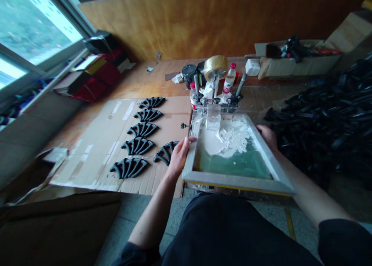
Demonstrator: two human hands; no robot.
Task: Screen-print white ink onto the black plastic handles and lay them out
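Observation:
A screen-printing frame (238,177) with a pale metal rim and green mesh lies in front of me, hinged to a clamp (216,101) at its back. White paste (238,138) is spread thickly over the far half of the mesh. My left hand (180,155) is closed on the left rim, one finger stretched across it. At the right rim, my right hand (267,137) grips the same frame, its fingers partly hidden. Just left of my left hand, a small group of black curved handle-like pieces (164,152) lies on the cardboard (101,142).
Several fanned rows of black pieces (138,146) lie on the cardboard. A large heap of black parts (328,122) rises on the right. Behind the clamp stand a tape roll (215,65), a red-capped bottle (229,80) and a dark tub (189,75). A cardboard box (299,66) sits back right.

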